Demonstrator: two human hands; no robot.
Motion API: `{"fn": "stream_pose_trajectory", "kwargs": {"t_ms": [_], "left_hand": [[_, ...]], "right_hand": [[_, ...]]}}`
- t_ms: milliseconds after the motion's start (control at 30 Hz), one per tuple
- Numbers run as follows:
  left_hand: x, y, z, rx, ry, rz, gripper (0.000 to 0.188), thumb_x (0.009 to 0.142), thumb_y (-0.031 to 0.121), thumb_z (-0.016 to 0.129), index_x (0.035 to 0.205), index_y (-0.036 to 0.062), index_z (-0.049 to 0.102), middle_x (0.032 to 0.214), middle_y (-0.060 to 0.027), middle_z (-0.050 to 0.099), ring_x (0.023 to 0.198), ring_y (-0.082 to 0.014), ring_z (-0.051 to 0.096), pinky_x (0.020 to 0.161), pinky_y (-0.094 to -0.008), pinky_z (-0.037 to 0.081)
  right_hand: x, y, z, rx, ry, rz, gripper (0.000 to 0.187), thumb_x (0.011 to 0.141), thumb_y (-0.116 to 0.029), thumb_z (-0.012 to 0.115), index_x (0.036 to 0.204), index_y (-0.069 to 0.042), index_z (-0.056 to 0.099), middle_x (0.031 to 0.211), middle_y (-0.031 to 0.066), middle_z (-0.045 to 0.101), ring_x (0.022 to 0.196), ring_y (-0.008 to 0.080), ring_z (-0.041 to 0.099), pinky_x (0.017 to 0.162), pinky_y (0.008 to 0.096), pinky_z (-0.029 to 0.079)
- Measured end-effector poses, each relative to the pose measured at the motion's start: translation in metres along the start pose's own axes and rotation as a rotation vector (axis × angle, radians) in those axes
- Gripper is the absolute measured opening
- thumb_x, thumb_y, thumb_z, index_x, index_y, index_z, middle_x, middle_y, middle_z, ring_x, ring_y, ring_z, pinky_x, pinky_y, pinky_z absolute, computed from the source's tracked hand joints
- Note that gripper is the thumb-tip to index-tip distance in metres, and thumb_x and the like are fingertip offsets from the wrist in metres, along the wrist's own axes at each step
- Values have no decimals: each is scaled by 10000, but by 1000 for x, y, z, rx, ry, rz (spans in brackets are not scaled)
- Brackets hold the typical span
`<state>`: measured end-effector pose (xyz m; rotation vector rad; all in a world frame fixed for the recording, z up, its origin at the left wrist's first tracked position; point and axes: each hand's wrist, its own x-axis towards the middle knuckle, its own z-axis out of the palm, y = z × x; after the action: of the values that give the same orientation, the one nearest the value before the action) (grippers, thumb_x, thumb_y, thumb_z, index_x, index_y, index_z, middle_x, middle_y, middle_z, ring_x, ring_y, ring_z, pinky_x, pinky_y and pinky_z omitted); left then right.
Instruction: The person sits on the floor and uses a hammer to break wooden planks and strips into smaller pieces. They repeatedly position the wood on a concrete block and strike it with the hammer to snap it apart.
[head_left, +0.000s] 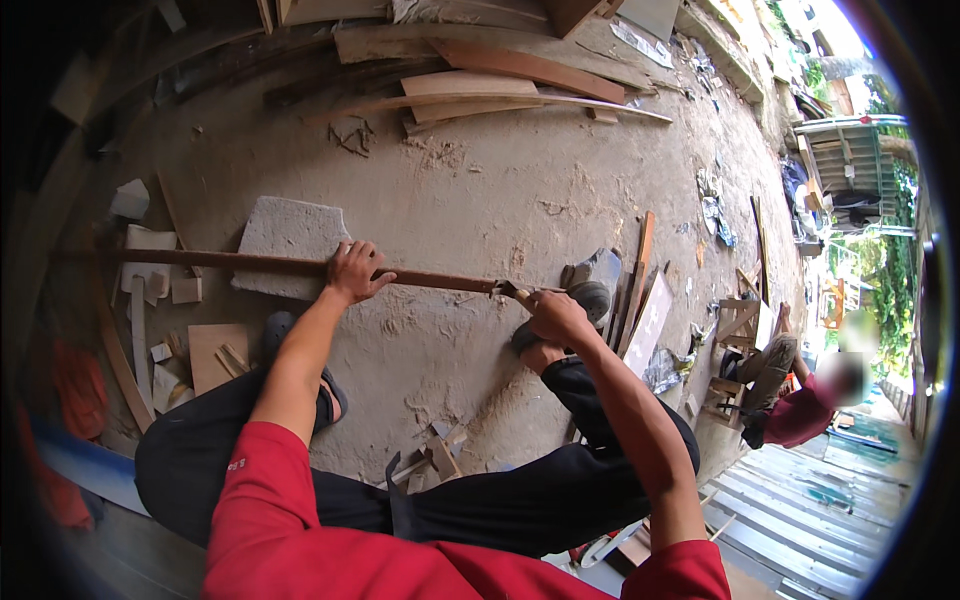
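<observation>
A long, narrow brown wooden strip [440, 278] runs from the far left to the middle of the view, across a rough pale block [292, 226]. My left hand [355, 272] lies over the strip beside the block, fingers bent over it and thumb stretched out along it. At the strip's right end my right hand [558, 318] is closed round the pale handle of a small hand tool [513, 291]. The tool's dark metal head meets the strip's end; its exact kind is not clear. My right foot [541, 354] is just below that hand.
Planks and boards [480, 90] lie along the far side. A grey power tool [595, 283] stands right of my right hand, beside upright-looking boards [648, 315]. Wood offcuts [438, 455] and shavings litter the ground. Another person [800, 400] in a dark red shirt sits at right.
</observation>
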<state>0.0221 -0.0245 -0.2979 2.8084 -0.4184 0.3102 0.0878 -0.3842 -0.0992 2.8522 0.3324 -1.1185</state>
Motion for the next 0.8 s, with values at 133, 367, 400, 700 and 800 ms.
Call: {"fn": "stream_pose_trajectory", "kwargs": {"t_ms": [133,367,400,700,800], "left_hand": [[-2,-1,1,-7,85,12,429,862,534,590,801,112,631,857,-75,564,860,-236,540,796,-403,378],[1,2,-3,-49,16,-27,412,870,506,595,849,99,656,849,-77,566,868,-241,538,809,-411,359],[-1,1,-4,-49,0,-46,406,875,499,593,866,98,658,866,-78,565,892,-240,533,844,-422,351],[-2,47,-8,-88,-355,-460,556,944,467,490,1379,127,424,1467,-173,256,1417,-338,97,1129,-589,-1],[4,47,-14,-130,-577,-533,660,964,480,433,1498,158,218,1560,-182,69,1456,-347,-86,1127,-597,-76]], "right_hand": [[16,-18,15,-117,-81,86,332,827,-176,551,1116,-56,660,1126,183,666,1060,350,643,845,423,543],[18,-17,60,272,-127,27,232,805,-116,621,991,22,617,998,183,667,831,296,669,746,413,577],[23,-25,66,824,-229,262,181,818,-96,626,948,18,573,874,154,618,706,271,613,675,405,568],[40,-58,128,1594,52,766,125,900,-155,538,876,-45,486,707,96,453,529,217,460,424,377,374],[18,-52,117,1740,25,657,128,884,-120,554,873,-9,491,714,114,476,516,210,476,423,366,431]]}}
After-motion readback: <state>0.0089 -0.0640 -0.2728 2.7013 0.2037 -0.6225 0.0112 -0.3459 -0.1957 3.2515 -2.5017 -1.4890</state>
